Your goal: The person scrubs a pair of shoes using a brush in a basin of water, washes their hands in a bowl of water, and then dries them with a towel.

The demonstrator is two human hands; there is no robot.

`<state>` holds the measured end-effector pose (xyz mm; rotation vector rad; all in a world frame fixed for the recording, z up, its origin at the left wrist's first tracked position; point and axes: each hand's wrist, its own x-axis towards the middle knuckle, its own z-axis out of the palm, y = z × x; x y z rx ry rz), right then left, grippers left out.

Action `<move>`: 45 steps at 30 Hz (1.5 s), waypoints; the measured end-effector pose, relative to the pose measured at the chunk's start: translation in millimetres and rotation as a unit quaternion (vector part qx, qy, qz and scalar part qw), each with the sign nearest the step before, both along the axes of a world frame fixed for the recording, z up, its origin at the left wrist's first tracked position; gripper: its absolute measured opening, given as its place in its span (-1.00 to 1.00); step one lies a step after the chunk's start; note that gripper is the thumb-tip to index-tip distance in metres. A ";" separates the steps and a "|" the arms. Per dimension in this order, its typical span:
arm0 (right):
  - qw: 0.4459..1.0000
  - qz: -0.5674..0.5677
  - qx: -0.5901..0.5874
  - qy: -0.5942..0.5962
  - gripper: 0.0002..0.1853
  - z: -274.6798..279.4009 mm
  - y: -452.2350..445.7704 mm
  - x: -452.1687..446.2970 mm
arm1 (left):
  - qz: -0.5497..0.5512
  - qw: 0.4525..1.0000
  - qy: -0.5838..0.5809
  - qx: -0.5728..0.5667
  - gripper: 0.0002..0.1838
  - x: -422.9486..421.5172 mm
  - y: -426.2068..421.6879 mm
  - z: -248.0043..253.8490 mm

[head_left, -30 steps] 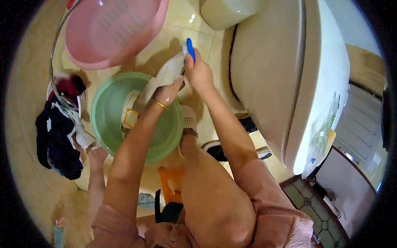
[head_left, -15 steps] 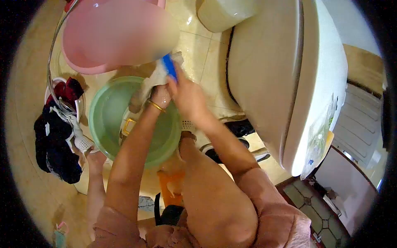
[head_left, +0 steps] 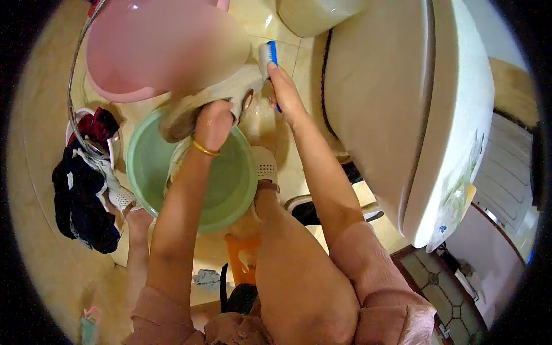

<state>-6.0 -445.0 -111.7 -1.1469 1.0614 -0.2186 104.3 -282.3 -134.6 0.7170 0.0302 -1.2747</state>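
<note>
My left hand [head_left: 215, 125] grips a whitish shoe [head_left: 227, 87] above the green basin [head_left: 233, 213]. The shoe lies slantwise, its darker end to the lower left and a small buckle near my fingers. In my right hand [head_left: 286, 96] is a blue scrubbing brush [head_left: 270, 53] with pale bristles, just off the upper right end of the shoe. Cloudy water fills part of the basin. Another pale item is partly in that water, mostly hidden behind my left forearm.
Beyond the green basin sits a pink tub [head_left: 103, 69], partly blurred. Dark clothes [head_left: 83, 198] hang over a small container at the left, beside a shower hose [head_left: 70, 80]. A toilet [head_left: 374, 109] stands on the right, with shoes [head_left: 303, 210] near its base. Orange plastic [head_left: 241, 253] shows below.
My right hand has moved up and right with the brush, away from my left hand. The shoe has turned and now shows its length over the basin's far side.
</note>
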 end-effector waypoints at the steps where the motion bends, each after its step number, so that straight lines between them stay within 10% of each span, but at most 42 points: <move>1: 0.997 -0.016 0.064 -0.038 -0.53 3.5 0.6 0.1 | -0.057 0.949 0.183 -0.250 -0.69 14.2 0.3 9.3; 6: 0.990 -0.004 0.097 -0.099 -0.58 37.7 8.6 7.8 | 0.056 0.976 0.172 -0.120 -0.62 13.7 20.8 37.0; 8: 0.980 0.069 -0.186 0.012 -0.51 50.6 21.3 8.4 | 0.083 0.944 0.256 -0.189 -0.59 1.9 40.1 23.7; 10: 0.982 0.094 -0.163 0.030 -0.48 53.2 28.1 2.0 | 0.072 0.935 0.248 -0.242 -0.57 -16.0 42.8 32.5; 12: 0.976 0.138 -0.139 0.099 -0.50 51.9 34.7 -6.2 | 0.030 0.997 0.011 0.068 -0.52 -35.0 53.9 19.2; 13: 0.969 0.139 -0.172 0.113 -0.52 46.1 40.9 -10.2 | 0.043 0.962 0.269 -0.033 -0.53 -37.2 56.7 5.7; 26: 0.889 0.238 -0.365 0.142 -0.45 59.1 44.4 -9.9 | 0.048 0.968 0.245 -0.039 -0.54 -46.5 15.9 -4.6; 28: 0.876 0.202 -0.413 0.146 -0.46 72.6 57.7 -31.0 | -0.024 0.999 0.040 0.014 -0.53 -49.1 19.4 -18.5; 29: 0.876 0.204 -0.412 0.146 -0.46 76.1 68.1 -45.9 | -0.069 0.945 -0.319 0.023 -0.53 -51.4 23.3 -44.8; 30: 0.841 0.284 -0.421 0.187 -0.45 75.7 79.4 -62.8 | -0.066 0.945 -0.318 0.024 -0.53 -50.8 24.7 -42.9; 33: 0.783 0.360 -0.465 0.204 -0.46 66.0 86.4 -58.6 | 0.092 0.955 0.283 -0.012 -0.53 -48.1 22.8 -7.8; 37: 0.773 0.350 -0.499 0.177 -0.50 66.1 75.7 -18.7 | 0.034 0.930 0.319 -0.181 -0.53 -37.4 21.4 -18.5; 41: 0.785 0.342 -0.492 0.157 -0.49 63.5 85.2 -64.0 | 0.030 0.971 0.237 -0.003 -0.52 -37.4 30.7 -20.3; 45: 0.797 0.343 -0.469 0.168 -0.50 53.9 92.7 -63.8 | 0.059 0.965 0.251 -0.055 -0.51 -42.8 28.2 -11.2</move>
